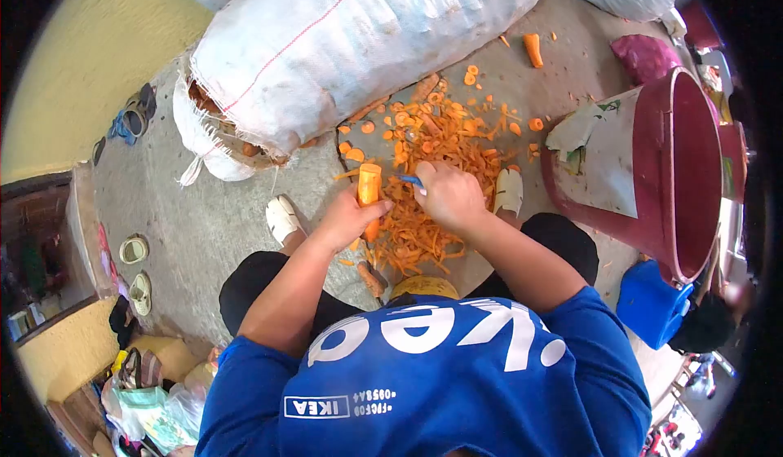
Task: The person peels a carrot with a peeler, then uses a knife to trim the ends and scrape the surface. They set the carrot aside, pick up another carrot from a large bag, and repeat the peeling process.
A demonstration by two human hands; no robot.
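My left hand [346, 216] is wrapped round a peeled carrot [369, 181], which stands nearly upright with its cut top facing away from me. In my right hand [450, 194] is a tool with a blue handle [410, 181], held just right of the carrot; its working end is too small to make out. Under both hands a heap of carrot peelings [420, 237] covers the floor between my feet. Cut carrot ends [404, 120] lie scattered on the far side of the heap.
A big white woven sack [351, 49], torn open at its left end, lies beyond the heap. A large maroon bin [628, 172] leans at the right, near a blue jerrycan [652, 304]. One carrot piece [533, 50] lies farther off. Sandals [140, 292] stand at the left.
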